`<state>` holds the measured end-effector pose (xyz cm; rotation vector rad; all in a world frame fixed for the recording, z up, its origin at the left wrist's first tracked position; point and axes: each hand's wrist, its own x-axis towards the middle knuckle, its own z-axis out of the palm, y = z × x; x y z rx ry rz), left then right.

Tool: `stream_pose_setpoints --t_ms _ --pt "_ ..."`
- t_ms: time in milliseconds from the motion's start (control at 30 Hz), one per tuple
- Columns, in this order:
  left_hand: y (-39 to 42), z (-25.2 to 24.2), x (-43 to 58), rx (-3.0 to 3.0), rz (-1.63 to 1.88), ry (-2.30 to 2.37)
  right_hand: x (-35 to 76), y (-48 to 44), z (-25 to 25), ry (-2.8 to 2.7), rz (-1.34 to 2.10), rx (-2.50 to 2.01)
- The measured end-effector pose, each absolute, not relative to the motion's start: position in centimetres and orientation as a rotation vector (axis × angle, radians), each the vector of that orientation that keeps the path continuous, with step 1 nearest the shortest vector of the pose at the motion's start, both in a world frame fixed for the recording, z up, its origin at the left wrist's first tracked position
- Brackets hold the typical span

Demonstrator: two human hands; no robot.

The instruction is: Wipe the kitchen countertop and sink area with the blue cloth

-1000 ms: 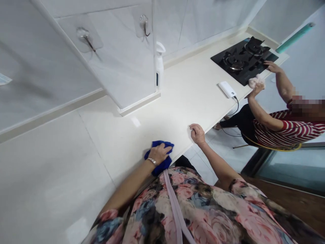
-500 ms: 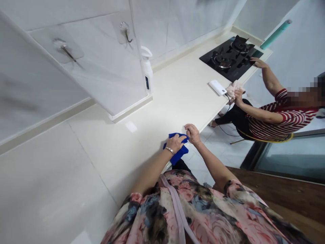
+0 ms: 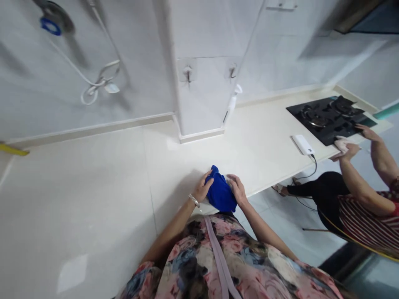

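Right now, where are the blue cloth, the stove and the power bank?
Blue cloth [image 3: 220,193]: head view, on the middle of the cloth.
Stove [image 3: 327,133]: head view, on its black top.
Power bank [image 3: 302,145]: head view, on its white top face.

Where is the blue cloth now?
In the head view, the blue cloth is at the front edge of the white counter, between the person's left hand and right hand.

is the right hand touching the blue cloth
Touching. The head view shows the right hand pressed against the side of the blue cloth, with no gap between them.
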<state>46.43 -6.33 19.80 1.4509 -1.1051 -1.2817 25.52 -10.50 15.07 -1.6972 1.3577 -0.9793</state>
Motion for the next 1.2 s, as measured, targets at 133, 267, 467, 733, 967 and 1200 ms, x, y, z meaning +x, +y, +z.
stream_pose_setpoints --t_ms 133,267,467,733,967,1200 --pt "-5.1 21.7 48.0 1.257 -1.268 -0.963 30.7 -8.2 17.6 1.060 -0.789 -1.245" --pt "-3.7 22.7 50.4 1.244 -1.259 -0.842 32.8 -8.2 20.4 1.000 -0.656 -1.190" --pt "-2.3 22.4 54.0 1.372 -1.297 -0.713 32.2 -12.6 23.6 1.267 -0.641 -1.650" --pt "3.7 20.4 61.6 1.559 -0.927 -0.549 30.5 -16.0 19.9 1.406 -0.723 -2.332" --pt "16.9 18.1 62.4 1.695 -0.509 -0.137 33.4 -11.7 17.4 1.496 -0.139 -2.762" --pt "23.4 17.7 58.4 1.858 -0.140 0.077 42.7 -11.6 18.7 1.069 -0.035 -2.957"
